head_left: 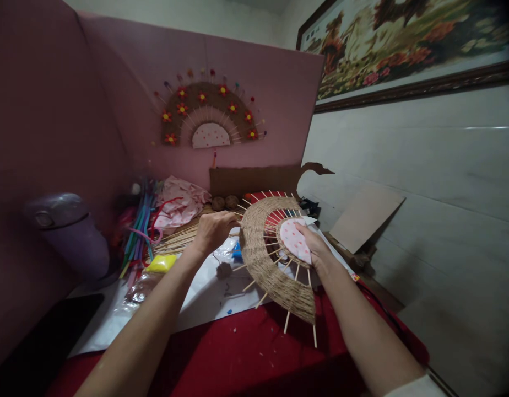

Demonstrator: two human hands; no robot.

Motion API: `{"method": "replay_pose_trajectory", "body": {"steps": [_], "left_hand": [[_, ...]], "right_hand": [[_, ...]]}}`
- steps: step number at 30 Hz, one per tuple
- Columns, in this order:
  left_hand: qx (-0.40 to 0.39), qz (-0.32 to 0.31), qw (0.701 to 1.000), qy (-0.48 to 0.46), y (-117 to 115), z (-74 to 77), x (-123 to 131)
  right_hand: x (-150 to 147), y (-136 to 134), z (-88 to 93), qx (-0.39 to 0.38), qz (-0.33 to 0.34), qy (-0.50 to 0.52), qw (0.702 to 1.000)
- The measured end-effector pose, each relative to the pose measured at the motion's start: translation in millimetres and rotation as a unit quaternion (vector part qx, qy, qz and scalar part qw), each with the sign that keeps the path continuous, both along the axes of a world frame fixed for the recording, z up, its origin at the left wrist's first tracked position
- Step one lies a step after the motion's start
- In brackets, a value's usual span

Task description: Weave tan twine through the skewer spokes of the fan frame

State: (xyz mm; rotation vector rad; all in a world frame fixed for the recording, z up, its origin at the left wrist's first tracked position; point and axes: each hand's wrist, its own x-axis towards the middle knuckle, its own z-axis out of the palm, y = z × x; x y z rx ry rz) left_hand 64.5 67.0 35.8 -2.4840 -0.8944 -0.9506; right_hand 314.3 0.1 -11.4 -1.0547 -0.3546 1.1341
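Note:
A half-round fan [266, 259] made of wooden sticks, with a band of woven brown twine, is held up over the table. Its hub is a pink dotted half-disc [294, 240]. My right hand [316, 249] grips that hub, thumb on the pink face. My left hand [213, 229] is closed at the fan's upper edge, pinching something thin there, likely the twine end or a stick tip; I cannot make out which. A twine end [223, 270] dangles below.
A finished fan with red flowers [209, 116] hangs on the pink backboard. Pipe cleaners [139, 229], pink cloth [180, 201], loose sticks [178, 238], a yellow lump [161, 263] and white paper [205, 300] lie on the red cloth [246, 358]. A purple container [68, 231] stands left; cardboard [364, 218] leans right.

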Motion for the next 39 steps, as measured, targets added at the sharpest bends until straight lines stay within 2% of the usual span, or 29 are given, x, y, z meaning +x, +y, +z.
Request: {"method": "replay_pose_trajectory", "body": {"steps": [10, 25, 28, 32, 35, 39], "left_hand": [[-0.012, 0.034, 0.999, 0.032, 1.7, 1.7, -3.1], [-0.038, 0.066, 0.997, 0.027, 4.4, 7.1, -7.7], [-0.061, 0.054, 0.997, -0.012, 7.4, 8.2, -10.0], [-0.133, 0.034, 0.982, -0.127, 14.9, 6.4, -13.5], [-0.196, -0.013, 0.956, -0.216, 22.4, 2.0, -14.8], [-0.281, -0.097, 0.905, -0.303, 26.7, -3.6, -12.0]], "right_hand": [[-0.3, -2.1, 2.2, -0.004, 0.023, -0.001, 1.000], [1.0, -4.1, 2.3, -0.002, 0.077, -0.021, 0.997], [0.8, -4.2, 1.7, 0.007, 0.077, -0.030, 0.997], [1.6, -5.3, 3.0, 0.011, 0.087, -0.016, 0.996], [0.8, -7.5, 6.6, 0.005, 0.113, 0.012, 0.993], [-2.5, -10.4, 12.1, -0.002, 0.124, 0.032, 0.992]]}}
